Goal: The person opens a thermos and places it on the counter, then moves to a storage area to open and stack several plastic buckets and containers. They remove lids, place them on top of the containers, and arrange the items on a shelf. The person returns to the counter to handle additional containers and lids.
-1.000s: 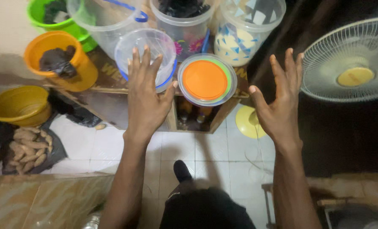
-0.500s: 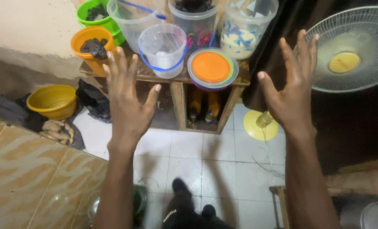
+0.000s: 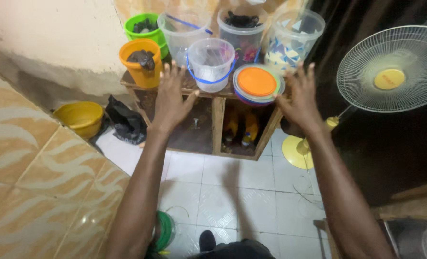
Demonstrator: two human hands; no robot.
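Reaching toward a low wooden shelf (image 3: 218, 125) with both arms out, backs of the hands up, nothing held. Left hand (image 3: 171, 98) spread wide, fingers fanned, hovering just beside the clear bucket (image 3: 211, 64) with the blue handle, near its lower left wall but apparently not touching. Right hand (image 3: 297, 98) equally open and empty, fingers splayed, thumb side close to the stack of bowls (image 3: 257, 82) topped by an orange lid; hard to tell whether touching or just apart.

Judged as the approach stage of a pick-up: framing the 2 front items, with no grip made yet. Closing in calls for drawing the fingers together from this wide spread, settling them on a wall or rim, and lifting straight up so as not to knock the crowded neighbours.

Standing upright at the front edge of the shelf top, between the orange bucket (image 3: 140, 64) on the left and the stack of bowls on the right: the clear bucket, see-through plastic, seemingly empty, blue handle dropped forward across the wall. Probably light and easy to tip. Sitting flat and round just beside it: the bowls, nested, coloured rims showing under the lid.

Crowding in behind: 3 larger clear tubs (image 3: 292, 36) and a green bucket (image 3: 144, 29). Off to the right, a white fan (image 3: 391, 69); down on the floor at left, a yellow basin (image 3: 81, 117) and a black bag (image 3: 127, 122).
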